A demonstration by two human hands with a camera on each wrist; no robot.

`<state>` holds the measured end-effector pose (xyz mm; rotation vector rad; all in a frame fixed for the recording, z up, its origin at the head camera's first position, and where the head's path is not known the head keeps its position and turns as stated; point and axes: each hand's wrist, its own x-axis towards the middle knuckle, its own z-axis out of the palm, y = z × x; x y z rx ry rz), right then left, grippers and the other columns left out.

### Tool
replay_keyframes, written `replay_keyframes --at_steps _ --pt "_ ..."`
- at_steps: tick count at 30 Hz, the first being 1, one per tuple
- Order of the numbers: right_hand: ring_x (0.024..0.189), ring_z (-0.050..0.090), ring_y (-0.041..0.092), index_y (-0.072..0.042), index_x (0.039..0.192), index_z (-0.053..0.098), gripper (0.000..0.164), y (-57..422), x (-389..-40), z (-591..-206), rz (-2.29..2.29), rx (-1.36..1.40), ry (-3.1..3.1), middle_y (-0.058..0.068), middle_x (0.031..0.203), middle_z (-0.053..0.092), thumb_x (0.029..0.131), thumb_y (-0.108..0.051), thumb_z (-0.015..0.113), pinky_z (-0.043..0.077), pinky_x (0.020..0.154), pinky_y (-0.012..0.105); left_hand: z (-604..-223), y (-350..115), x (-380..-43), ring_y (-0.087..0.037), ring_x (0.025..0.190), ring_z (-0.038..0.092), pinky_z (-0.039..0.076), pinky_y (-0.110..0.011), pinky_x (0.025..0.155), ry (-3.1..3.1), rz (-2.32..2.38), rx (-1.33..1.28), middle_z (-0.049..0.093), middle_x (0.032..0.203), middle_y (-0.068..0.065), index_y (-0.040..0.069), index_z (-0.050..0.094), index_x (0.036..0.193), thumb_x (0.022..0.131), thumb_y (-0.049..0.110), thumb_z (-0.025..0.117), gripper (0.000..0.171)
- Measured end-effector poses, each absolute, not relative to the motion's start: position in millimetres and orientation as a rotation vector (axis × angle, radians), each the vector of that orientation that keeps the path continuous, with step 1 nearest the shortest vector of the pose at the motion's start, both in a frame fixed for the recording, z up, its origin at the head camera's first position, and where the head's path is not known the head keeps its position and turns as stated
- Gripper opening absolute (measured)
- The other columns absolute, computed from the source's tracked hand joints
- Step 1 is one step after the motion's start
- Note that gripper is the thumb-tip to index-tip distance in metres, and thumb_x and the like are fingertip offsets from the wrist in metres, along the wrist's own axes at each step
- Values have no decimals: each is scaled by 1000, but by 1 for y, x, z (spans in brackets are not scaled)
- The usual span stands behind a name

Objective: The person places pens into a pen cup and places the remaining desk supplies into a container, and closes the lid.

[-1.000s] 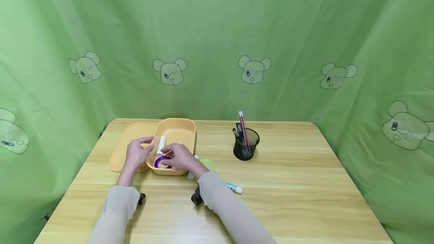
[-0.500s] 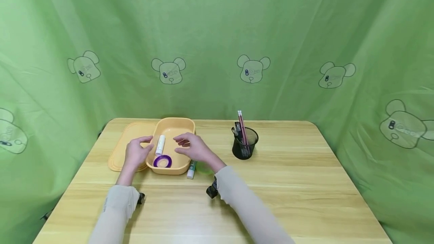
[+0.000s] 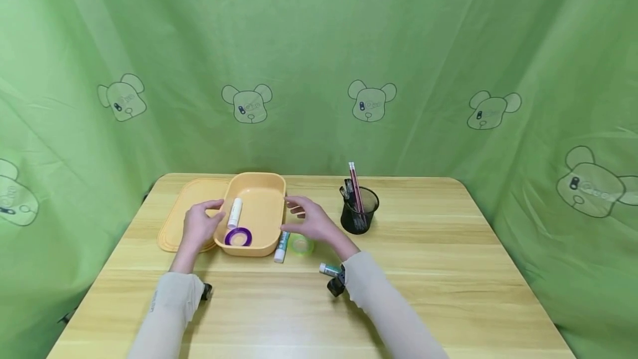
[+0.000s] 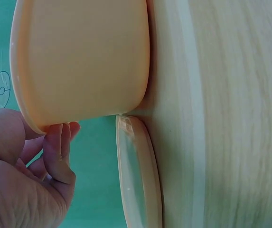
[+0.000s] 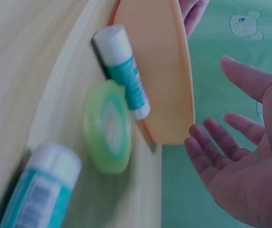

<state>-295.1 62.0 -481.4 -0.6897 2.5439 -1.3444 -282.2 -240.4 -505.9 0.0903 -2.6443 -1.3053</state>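
Note:
My left hand pinches the left rim of an orange plastic box, thumb at the rim and fingers against the outer wall. Inside the box lie a white glue stick and a purple tape roll. My right hand hovers by the box's right rim, fingers spread, with nothing in it. Below it on the table are a teal and white glue stick against the box and a light green tape roll. Another teal glue stick lies nearer my right wrist, partly hidden in the head view.
The orange lid lies on the table left of the box, partly behind my left hand. A black mesh pen holder with pencils and pens stands to the right. A green curtain hangs behind the table.
My right hand has come up from the purple tape roll in the box and moved right, past the right rim. The left hand stays at the left rim.

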Motion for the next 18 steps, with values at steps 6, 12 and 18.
replay_keyframes --at_steps 6,12,18 --pt "123 50 31 -8 142 41 77 74 -294 -492 -1281 -601 2516 14 135 53 78 -29 80 41 106 46 -506 -240 -283 -12 44 46 42 -26 39 -2642 -1293 82 65 119 -16 7 64 122 88 13 67 35" --pt "125 49 30 -6 142 42 79 71 -287 -507 -1235 -573 2485 12 137 53 77 -26 81 39 107 44 -506 -241 -284 -12 42 45 41 -26 37 -2639 -1297 77 65 120 -16 7 64 123 88 13 67 36" --pt "124 50 26 -7 141 43 86 62 -280 -515 -1130 -559 2537 10 133 54 71 -33 85 39 107 40 -508 -241 -283 -11 41 44 41 -26 37 -2644 -1306 89 64 121 -16 8 63 124 88 13 67 36"
